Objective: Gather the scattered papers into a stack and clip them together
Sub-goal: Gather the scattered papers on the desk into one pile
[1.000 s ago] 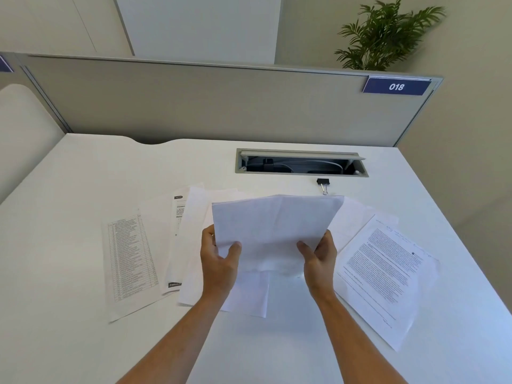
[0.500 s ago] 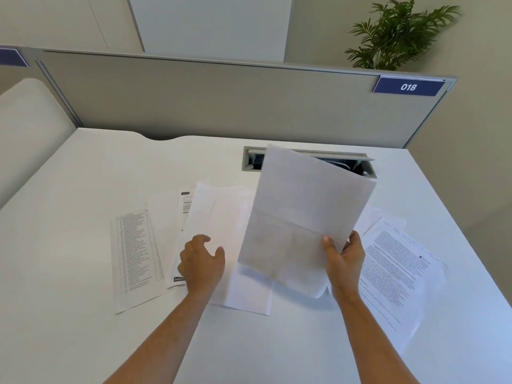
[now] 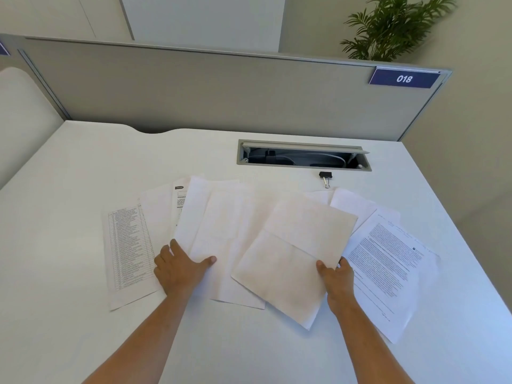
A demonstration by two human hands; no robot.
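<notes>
White bench (image 3: 83,167): scattered papers (image 3: 221,217) at centre; left hand (image 3: 180,268) lies flat on them, right hand (image 3: 336,278) pinches blank sheet (image 3: 293,253); binder clip (image 3: 325,177) above.

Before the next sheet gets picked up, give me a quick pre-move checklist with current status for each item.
1. Right hand has a firm hold on the blank sheet: ok, thumb on top at its near right edge, sheet lifted.
2. Left hand is on the next sheets: ok, fingers rest on the overlapping middle sheets, thumb on top.
3. Papers gathered into one stack: not ok; the table sheet at left and the text page at right lie apart.
4. Binder clip is free: ok, on the desk beyond the papers, untouched.
5. Sheet count under the pile: cannot tell.
</notes>
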